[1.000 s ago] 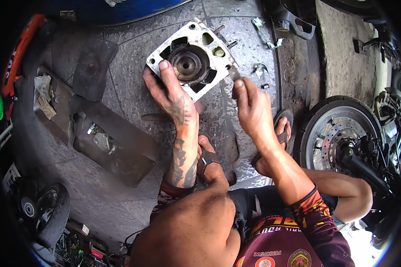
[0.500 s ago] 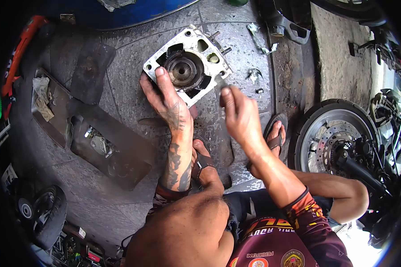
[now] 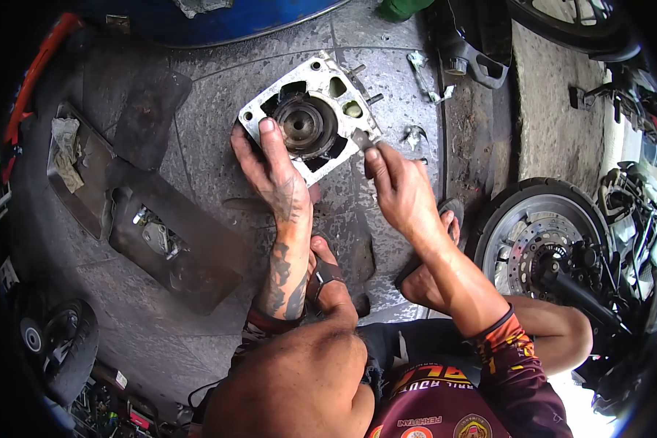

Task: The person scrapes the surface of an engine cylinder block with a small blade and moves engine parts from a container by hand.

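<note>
A square metal engine part (image 3: 321, 80) with a round dark bore and several openings is held up above the floor. My left hand (image 3: 274, 160) is closed on its lower left corner, the thumb lying on the face beside the bore. Between the thumb and fingers of my right hand (image 3: 398, 179) is a small flat metal blade (image 3: 361, 139), its end against the right edge of the part's face. Two studs stick out from the part's upper right side.
A wheel with a brake disc (image 3: 544, 241) stands at the right. Dark metal trays (image 3: 197, 255) lie at the left, one with small parts. A blue drum (image 3: 248, 18), a dark jug (image 3: 478, 62) and plastic scraps (image 3: 423, 77) are beyond. My sandaled feet are below.
My right hand and the blade have shifted left to the part's right edge, with the blade now overlapping its face. The whole view has shifted slightly. My left hand keeps its hold.
</note>
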A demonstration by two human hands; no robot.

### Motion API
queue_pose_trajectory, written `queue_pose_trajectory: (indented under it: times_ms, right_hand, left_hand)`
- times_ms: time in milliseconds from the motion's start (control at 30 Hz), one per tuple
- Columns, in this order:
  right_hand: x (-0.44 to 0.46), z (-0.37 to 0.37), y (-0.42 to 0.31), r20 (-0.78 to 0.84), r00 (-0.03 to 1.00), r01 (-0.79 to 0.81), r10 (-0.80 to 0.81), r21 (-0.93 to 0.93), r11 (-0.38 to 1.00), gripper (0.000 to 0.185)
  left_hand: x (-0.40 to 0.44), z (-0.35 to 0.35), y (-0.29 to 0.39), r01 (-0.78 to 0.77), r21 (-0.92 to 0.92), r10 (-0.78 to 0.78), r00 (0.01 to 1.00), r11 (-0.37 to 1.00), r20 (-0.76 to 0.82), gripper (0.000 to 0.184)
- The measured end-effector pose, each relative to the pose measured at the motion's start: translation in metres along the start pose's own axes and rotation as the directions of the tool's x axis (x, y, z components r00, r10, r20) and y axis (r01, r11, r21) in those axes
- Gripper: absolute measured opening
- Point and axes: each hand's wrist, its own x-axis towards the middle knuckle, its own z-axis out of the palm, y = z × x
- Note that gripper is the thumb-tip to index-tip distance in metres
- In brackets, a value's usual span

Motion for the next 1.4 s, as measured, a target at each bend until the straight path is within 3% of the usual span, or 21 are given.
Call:
queue_pose_trajectory:
  times_ms: [100, 133, 200, 267, 367, 500, 533, 667, 767, 933, 1033, 1067, 1133, 1300, 1333, 1400]
  right_hand:
    - [0.011, -0.007, 0.008, -0.006, 1.0, -0.024, 0.024, -0.081, 0.996, 0.034]
    - [0.005, -0.003, 0.003, 0.013, 0.999, -0.043, 0.044, -0.028, 0.999, 0.033]
    - [-0.007, 0.007, -0.001, 0.075, 0.995, 0.073, -0.067, -0.07, 0.995, 0.032]
    - [0.003, -0.002, 0.0, 0.056, 0.998, -0.007, 0.01, -0.046, 0.999, 0.032]
    - [0.016, -0.011, 0.004, 0.003, 1.0, -0.005, 0.005, -0.091, 0.996, 0.036]
    - [-0.001, -0.002, -0.003, 0.1, 0.995, -0.009, 0.028, -0.184, 0.983, 0.034]
    - [0.004, -0.005, 0.001, 0.076, 0.997, 0.036, -0.026, -0.132, 0.991, 0.036]
    - [0.007, -0.007, -0.006, 0.052, 0.989, -0.134, 0.138, -0.072, 0.988, 0.04]
    - [-0.005, 0.002, -0.002, 0.104, 0.994, -0.019, 0.033, -0.129, 0.991, 0.037]
    - [0.009, -0.006, -0.004, 0.014, 0.994, -0.108, 0.11, -0.088, 0.99, 0.041]
    - [0.0, -0.002, -0.008, 0.096, 0.994, -0.034, 0.05, -0.159, 0.987, 0.039]
    - [0.004, -0.008, -0.009, 0.107, 0.992, -0.061, 0.07, -0.084, 0.995, 0.039]
    - [0.02, -0.019, -0.008, 0.058, 0.986, -0.152, 0.159, -0.111, 0.982, 0.04]
    - [0.003, -0.001, -0.005, 0.082, 0.995, -0.042, 0.054, -0.147, 0.988, 0.042]
    - [0.011, -0.011, -0.013, 0.074, 0.987, -0.134, 0.145, -0.14, 0.981, 0.042]
    - [0.021, -0.014, -0.004, 0.018, 0.994, -0.106, 0.109, -0.113, 0.988, 0.042]
  left_hand:
    - [-0.002, 0.002, 0.003, 0.0, 0.047, 0.002, 0.999, 0.999, -0.04, 0.049]
    - [-0.001, 0.003, 0.003, -0.005, 0.038, 0.007, 0.999, 0.999, -0.041, 0.049]
    - [-0.002, 0.002, 0.005, 0.019, 0.011, -0.019, 1.0, 1.0, -0.004, 0.048]
    - [-0.001, 0.002, 0.003, 0.017, 0.006, -0.017, 1.0, 1.0, 0.001, 0.048]
    - [-0.004, 0.005, 0.005, -0.014, 0.054, 0.017, 0.999, 0.998, -0.038, 0.047]
    - [0.002, 0.002, -0.001, -0.04, 0.081, 0.041, 0.999, 0.996, -0.014, 0.049]
    - [0.002, 0.0, -0.001, -0.024, 0.088, 0.025, 1.0, 0.996, -0.001, 0.05]
    - [-0.002, 0.005, 0.007, -0.022, 0.063, 0.025, 0.998, 0.998, -0.052, 0.048]
    - [-0.001, 0.002, 0.002, -0.01, -0.005, 0.01, 1.0, 1.0, 0.006, 0.051]
    - [-0.001, 0.003, 0.002, -0.026, 0.068, 0.029, 0.999, 0.997, -0.04, 0.048]
    - [-0.001, 0.004, 0.003, -0.031, 0.075, 0.031, 1.0, 0.997, 0.001, 0.048]
    - [-0.002, 0.003, 0.004, -0.01, 0.059, 0.011, 1.0, 0.998, -0.004, 0.05]
    - [-0.004, 0.002, 0.006, 0.008, 0.042, -0.007, 1.0, 0.999, -0.021, 0.053]
    - [-0.001, 0.002, 0.002, -0.027, 0.06, 0.029, 0.999, 0.998, -0.017, 0.05]
    - [0.0, 0.001, 0.0, -0.028, 0.088, 0.029, 0.999, 0.996, -0.018, 0.047]
    - [0.0, 0.0, -0.001, -0.029, 0.093, 0.032, 0.999, 0.995, -0.024, 0.047]
